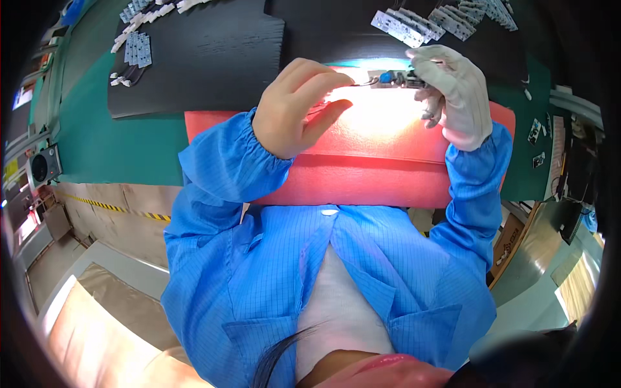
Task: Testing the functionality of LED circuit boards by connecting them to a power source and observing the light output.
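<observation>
My right hand point(456, 94), in a white glove, grips a small circuit board point(409, 79) with dark parts and one blue round component point(386, 77). The board is above the pink pad point(381, 165), in strong glare. To its left is my bare left hand point(301, 107), its fingers curled at thin wires point(364, 83) that lead from the board. A gap shows between that thumb and forefinger. The wires pass partly behind the fingers, so the exact grip is hidden.
Rows of small white boards point(404, 27) lie at the far right of the black mat point(213, 64). More boards with wired plugs point(137, 50) are at the far left. Loose small parts point(534, 131) sit on the green table point(152, 152) at right. A small fan-like device point(44, 166) stands at left.
</observation>
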### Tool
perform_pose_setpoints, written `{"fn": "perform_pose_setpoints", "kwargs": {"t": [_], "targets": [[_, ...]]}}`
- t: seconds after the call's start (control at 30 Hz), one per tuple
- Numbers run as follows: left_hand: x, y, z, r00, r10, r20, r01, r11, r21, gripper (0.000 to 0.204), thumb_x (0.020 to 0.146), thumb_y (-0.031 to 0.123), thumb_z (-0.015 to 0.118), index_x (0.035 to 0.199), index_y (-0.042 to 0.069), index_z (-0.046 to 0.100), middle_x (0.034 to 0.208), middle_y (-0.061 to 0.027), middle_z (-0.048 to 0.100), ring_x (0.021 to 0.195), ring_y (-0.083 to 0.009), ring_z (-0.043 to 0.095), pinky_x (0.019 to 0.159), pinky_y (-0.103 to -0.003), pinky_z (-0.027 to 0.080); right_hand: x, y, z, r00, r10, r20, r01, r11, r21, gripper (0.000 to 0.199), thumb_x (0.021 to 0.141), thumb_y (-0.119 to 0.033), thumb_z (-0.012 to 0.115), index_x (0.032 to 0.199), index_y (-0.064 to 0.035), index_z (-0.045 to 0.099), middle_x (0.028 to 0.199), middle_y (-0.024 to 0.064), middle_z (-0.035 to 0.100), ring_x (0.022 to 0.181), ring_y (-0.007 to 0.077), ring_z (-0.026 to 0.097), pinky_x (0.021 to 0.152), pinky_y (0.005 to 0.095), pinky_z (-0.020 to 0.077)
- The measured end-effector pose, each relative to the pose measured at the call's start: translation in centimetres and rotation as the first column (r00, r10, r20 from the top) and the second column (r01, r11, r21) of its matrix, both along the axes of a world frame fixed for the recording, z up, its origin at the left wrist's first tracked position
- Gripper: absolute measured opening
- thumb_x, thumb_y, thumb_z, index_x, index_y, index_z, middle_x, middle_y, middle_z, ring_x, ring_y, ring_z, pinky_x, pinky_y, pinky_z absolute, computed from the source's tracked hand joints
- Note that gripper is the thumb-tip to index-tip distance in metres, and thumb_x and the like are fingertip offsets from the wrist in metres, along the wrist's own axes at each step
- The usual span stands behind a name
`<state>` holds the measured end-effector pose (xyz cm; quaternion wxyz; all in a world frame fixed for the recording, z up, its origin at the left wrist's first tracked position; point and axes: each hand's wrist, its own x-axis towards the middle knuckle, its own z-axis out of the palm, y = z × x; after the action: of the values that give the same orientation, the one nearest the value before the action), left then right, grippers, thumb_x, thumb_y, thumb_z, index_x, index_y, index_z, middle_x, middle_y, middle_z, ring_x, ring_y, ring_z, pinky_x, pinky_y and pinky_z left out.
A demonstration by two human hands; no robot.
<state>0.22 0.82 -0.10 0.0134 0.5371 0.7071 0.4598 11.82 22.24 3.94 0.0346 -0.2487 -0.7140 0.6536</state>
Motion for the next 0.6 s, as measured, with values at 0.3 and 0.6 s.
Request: {"fn": "perform_pose_setpoints", "kwargs": {"t": [0.3, 0.6], "targets": [[-0.4, -0.1, -0.3, 0.998, 0.063, 0.01, -0.064, 0.995, 0.077, 0.019, 0.072, -0.001, 0.072, 0.089, 0.003, 0.065, 0.083, -0.0118, 0.06, 0.075, -0.0262, 0.059, 0.062, -0.032, 0.049, -0.3, 0.0, -0.7, 0.997, 0.067, 0.045, -0.063, 0.994, -0.092, 0.033, 0.084, -0.028, 0.061, 0.101, 0.0001, 0.061, 0.065, 0.0079, 0.062, 0.046, 0.0069, 0.054, 0.041, 0.0182, 0.0449], [-0.6, 0.1, -0.1, 0.999, 0.048, 0.016, -0.049, 0.992, 0.117, 0.015, 0.073, 0.0, 0.071, 0.087, 0.002, 0.065, 0.082, -0.0112, 0.061, 0.071, -0.0234, 0.061, 0.063, -0.03, 0.049, 0.1, 0.3, -1.3, 0.996, 0.048, -0.079, -0.055, 0.995, -0.085, 0.034, 0.086, -0.029, 0.06, 0.101, 0.0009, 0.06, 0.078, 0.0103, 0.063, 0.059, 0.0112, 0.06, 0.045, 0.0205, 0.048]]}}
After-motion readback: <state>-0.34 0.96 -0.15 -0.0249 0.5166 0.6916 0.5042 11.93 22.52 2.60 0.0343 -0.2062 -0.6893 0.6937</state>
